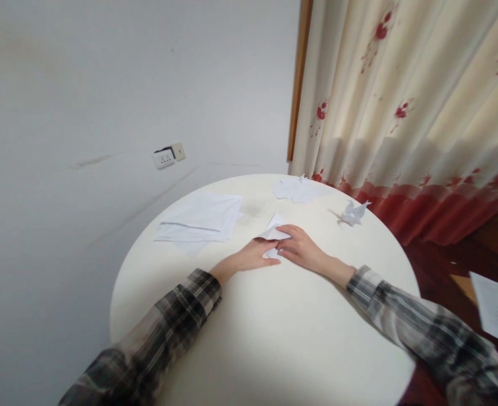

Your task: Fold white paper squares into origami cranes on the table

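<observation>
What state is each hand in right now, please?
Left hand: closed, holding the paper partly hidden from view.
Right hand: closed, holding the same paper.

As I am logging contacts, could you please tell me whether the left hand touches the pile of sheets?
No, the left hand is at the small folded paper, apart from the pile of sheets.

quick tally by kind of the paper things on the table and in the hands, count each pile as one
Paper piles: 2 (left pile, far pile)
Origami bird: 1
Tiny paper piece at the far edge, shape unclear: 1
Folded paper in the left hand and right hand: 1
Total: 5
</observation>
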Demonstrator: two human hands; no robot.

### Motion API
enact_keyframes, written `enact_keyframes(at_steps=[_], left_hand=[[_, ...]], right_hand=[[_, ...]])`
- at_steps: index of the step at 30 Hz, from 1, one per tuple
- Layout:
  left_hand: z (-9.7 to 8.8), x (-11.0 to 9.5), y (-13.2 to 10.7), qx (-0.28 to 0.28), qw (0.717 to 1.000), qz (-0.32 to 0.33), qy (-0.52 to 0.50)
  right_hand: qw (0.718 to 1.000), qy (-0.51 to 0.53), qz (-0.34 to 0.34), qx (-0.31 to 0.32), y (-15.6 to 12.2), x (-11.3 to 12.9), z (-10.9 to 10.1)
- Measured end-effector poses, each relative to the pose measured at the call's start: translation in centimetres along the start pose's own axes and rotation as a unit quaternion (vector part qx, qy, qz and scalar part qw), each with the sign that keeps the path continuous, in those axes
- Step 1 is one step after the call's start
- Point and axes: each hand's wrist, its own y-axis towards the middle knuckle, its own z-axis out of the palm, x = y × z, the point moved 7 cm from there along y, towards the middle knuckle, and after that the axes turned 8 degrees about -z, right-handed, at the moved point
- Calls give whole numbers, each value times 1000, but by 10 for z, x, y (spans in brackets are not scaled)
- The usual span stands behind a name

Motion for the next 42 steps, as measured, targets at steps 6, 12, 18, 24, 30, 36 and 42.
enact_keyframes(at_steps=[6, 12, 18, 24, 30, 36, 42], left_hand=[[-1, 0, 1, -25, 1000, -12, 6], [-1, 2, 1, -44, 998, -35, -5], [1, 8, 3, -51, 996, -70, -13], [2, 9, 3, -29, 996, -83, -24], [3, 8, 3, -18, 997, -66, -26], [1, 6, 3, -10, 998, -58, -23], [3, 7, 2, 7, 998, -57, -37]], right_hand=[[1000, 0, 0, -3, -1, -1, 1], [1000, -1, 3, -4, 1, 0, 0], [1000, 0, 3, -5, 1, 1, -2], [1000, 1, 1, -4, 1, 1, -1], [1000, 3, 2, -2, 2, 2, -2], [1000, 4, 3, -2, 1, 2, -2], [1000, 2, 2, -4, 0, 2, -2]])
